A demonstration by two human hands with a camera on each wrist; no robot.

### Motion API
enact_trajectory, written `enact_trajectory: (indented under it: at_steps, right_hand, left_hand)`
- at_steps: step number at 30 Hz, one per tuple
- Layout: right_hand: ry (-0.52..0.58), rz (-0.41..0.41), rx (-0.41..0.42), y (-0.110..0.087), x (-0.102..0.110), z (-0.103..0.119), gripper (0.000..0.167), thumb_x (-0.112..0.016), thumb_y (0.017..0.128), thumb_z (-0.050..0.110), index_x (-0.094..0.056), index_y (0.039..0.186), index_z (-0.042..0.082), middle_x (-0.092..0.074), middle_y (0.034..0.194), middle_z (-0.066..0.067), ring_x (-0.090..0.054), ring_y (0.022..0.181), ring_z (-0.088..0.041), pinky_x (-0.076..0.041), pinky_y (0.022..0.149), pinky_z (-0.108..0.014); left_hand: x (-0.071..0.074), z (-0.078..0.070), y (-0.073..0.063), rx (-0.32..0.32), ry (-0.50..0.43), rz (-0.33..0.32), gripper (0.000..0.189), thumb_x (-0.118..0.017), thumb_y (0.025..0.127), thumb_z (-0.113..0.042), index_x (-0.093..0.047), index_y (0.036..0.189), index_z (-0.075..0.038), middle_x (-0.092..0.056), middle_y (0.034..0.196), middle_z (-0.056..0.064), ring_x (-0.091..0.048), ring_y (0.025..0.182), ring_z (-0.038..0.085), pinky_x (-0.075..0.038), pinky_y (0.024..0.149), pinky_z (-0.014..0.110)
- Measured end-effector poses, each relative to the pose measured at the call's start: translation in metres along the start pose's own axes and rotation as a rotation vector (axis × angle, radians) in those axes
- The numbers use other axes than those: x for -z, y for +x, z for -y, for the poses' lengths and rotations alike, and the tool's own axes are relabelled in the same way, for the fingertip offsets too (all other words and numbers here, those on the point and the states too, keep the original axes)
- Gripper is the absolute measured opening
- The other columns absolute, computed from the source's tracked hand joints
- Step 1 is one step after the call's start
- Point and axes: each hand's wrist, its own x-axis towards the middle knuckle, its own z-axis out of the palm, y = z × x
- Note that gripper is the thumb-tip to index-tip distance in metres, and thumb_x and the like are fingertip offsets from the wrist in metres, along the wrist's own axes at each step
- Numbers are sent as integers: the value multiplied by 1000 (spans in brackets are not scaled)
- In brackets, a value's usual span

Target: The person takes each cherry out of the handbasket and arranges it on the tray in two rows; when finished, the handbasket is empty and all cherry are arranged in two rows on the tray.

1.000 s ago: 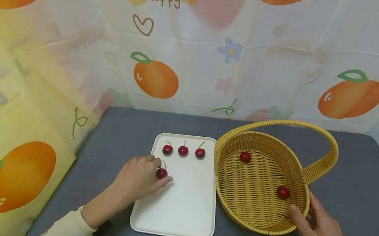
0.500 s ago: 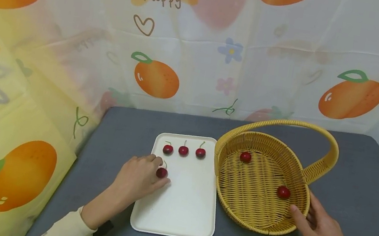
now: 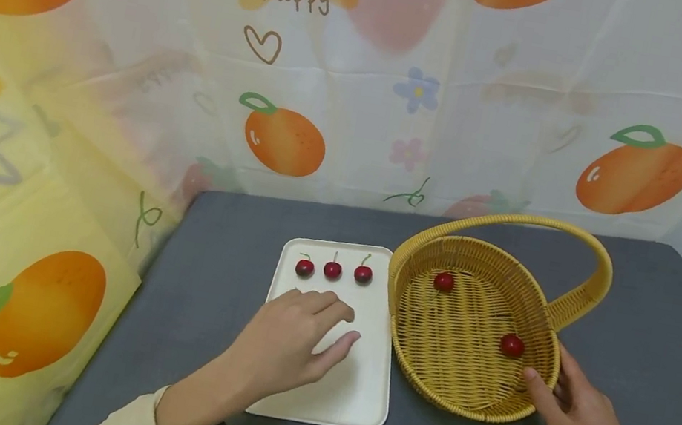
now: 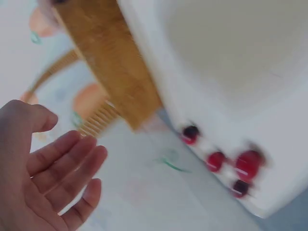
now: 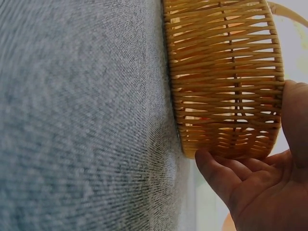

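Note:
My left hand point(image 3: 292, 340) hovers over the white tray point(image 3: 366, 397) with nothing in it, thumb and fingers spread apart. Three red cherries with stems, the middle one here point(image 3: 333, 270), line the tray's far end. A fourth cherry point(image 4: 248, 164) lies beside that row in the left wrist view; in the head view my hand hides it. My right hand point(image 3: 581, 416) grips the yellow wicker basket point(image 3: 458, 364) at its near right side, thumb over the rim and fingers against the outer wall. Inside the basket are two cherries, one near the back point(image 3: 444, 282) and one at the right point(image 3: 511, 345).
The basket stands on the grey tabletop point(image 3: 228, 239), close against the tray's right edge. Its tall arched handle point(image 3: 582, 302) rises over the back and right side. A fruit-printed cloth point(image 3: 360, 95) hangs behind the table and down its left side.
My left hand has let go of a cherry on the tray and moved right across it, fingers spreading. My right hand keeps its grip on the basket.

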Motion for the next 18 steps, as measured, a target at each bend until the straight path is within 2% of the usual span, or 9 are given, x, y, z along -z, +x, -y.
enact_trajectory:
  at_steps: [5, 8, 14, 16, 18]
  right_hand:
    - [5, -4, 10, -1, -1, 0, 79, -51, 112, 42, -10, 170, 7, -47, 151, -39, -63, 126, -50, -62, 82, -46]
    - [-3, -14, 20, -1, -2, -1, 78, -52, 112, 41, -12, 170, 7, -49, 150, -39, -64, 124, -48, -62, 80, -43]
    - [-19, -45, 36, -2, -1, -2, 76, -54, 111, 39, -17, 169, 5, -53, 145, -39, -67, 120, -46, -60, 76, -32]
    - [-16, -43, 35, -1, -1, -1, 76, -54, 111, 40, -18, 169, 5, -54, 145, -38, -67, 121, -46, -59, 76, -29]
    - [-17, -34, 31, 0, 0, 1, 77, -53, 111, 41, -17, 168, 4, -53, 146, -38, -66, 122, -46, -60, 77, -31]
  left_hand:
    - [7, -36, 28, -161, -60, -67, 16, -68, 100, -32, -73, 108, -18, -68, 98, -9, -64, 79, 8, -53, 74, 27]
    - [8, -54, 48, -226, -76, -55, 18, -66, 101, -32, -73, 110, -18, -67, 99, -11, -61, 79, 4, -52, 76, 23]
    - [6, -87, 97, -290, -68, 127, 28, -59, 105, -36, -71, 123, -19, -67, 106, -10, -59, 82, 2, -48, 73, 18]
    - [3, -94, 115, -287, -78, 187, 27, -57, 106, -35, -70, 124, -19, -65, 105, -10, -57, 80, 1, -46, 71, 17]
    - [-2, -98, 132, -263, -101, 235, 24, -57, 107, -33, -69, 122, -19, -62, 104, -11, -55, 77, 0, -45, 66, 16]
